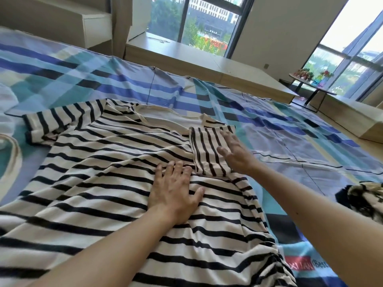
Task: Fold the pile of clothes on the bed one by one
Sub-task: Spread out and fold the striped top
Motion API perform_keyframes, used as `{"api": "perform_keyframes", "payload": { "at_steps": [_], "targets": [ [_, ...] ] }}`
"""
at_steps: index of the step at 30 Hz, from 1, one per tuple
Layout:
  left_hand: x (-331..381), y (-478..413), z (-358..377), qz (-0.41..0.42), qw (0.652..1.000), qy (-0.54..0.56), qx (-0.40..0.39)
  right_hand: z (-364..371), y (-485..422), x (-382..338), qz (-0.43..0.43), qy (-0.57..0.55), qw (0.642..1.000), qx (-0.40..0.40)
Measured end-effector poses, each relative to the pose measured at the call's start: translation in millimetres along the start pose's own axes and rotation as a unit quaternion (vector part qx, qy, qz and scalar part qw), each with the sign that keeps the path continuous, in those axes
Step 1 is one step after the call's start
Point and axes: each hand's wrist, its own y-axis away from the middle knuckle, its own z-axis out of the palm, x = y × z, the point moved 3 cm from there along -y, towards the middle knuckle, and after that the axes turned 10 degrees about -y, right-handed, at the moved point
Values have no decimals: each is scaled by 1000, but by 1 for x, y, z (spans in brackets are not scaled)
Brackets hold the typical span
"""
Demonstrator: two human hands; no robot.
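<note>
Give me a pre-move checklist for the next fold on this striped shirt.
1. Folded sleeve lies flat on the striped shirt: ok.
2. Left hand flat, pinning the shirt body: ok.
3. Right hand flat on the folded sleeve, not gripping: ok.
4. Other sleeve folded in: not ok, spread outward and rumpled.
5. Shirt body smooth: not ok, creases near the hands and along the side edge.
6. Hem aligned: cannot tell, out of frame.
</note>
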Motion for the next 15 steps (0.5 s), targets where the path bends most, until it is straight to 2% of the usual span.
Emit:
{"api": "perform_keyframes", "payload": {
  "at_steps": [2,3,6,8,11,13,15],
  "targets": [
    [-1,-1,-1,-3,1000,-2,2,29,2,15,33,110,989,-92],
    [-1,-2,-1,-6,1000,-2,2,39,3,21,52,143,982,-113],
    [1,0,-7,-2,1000,10,-22,44,-8,16,98,158,977,-107],
    [4,-3,-14,28,999,25,-36,37,-15,-1,82,192,976,-59],
    [-32,-11,-39,51,997,28,45,47,-21,-52,-4,155,988,22],
    [-85,-19,-57,-6,993,18,116,66,-23,-87,-33,88,996,-8],
    [-150,-24,-71,-104,981,-5,166,90,-21,-117,-45,64,995,-65]
  ]
}}
